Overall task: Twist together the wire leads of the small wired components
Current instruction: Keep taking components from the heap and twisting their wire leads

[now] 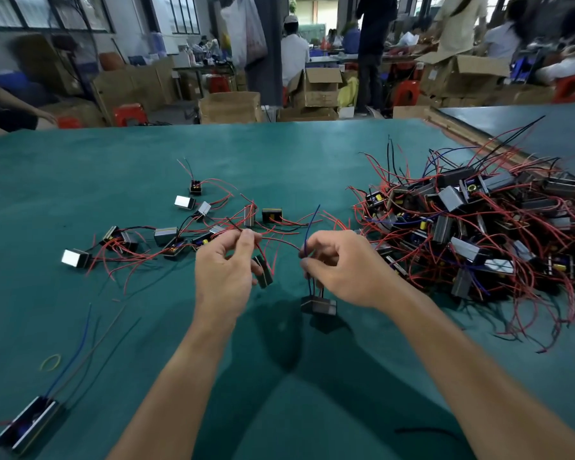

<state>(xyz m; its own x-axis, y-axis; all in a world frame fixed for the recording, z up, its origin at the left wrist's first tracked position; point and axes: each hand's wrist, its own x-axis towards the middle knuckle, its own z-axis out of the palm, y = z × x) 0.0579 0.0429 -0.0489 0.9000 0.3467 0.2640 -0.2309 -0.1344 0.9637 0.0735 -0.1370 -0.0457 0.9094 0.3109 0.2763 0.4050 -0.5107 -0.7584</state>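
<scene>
My left hand (pixel 224 272) pinches thin red and black leads between thumb and fingertips; a small dark component (pixel 263 271) hangs from them just right of the palm. My right hand (pixel 341 270) pinches a blue lead (pixel 311 224) that sticks up above the fingers. A second small grey component (pixel 318 305) dangles below that hand, above the green table (pixel 279 376). A red wire arcs between the two hands.
A big heap of components with red, black and blue wires (pixel 478 224) fills the right side. Several loose components (pixel 166 235) lie scattered at the centre left. One component (pixel 27 424), a yellow rubber band (pixel 51 361) and a blue wire lie near left. People and cardboard boxes stand beyond the table.
</scene>
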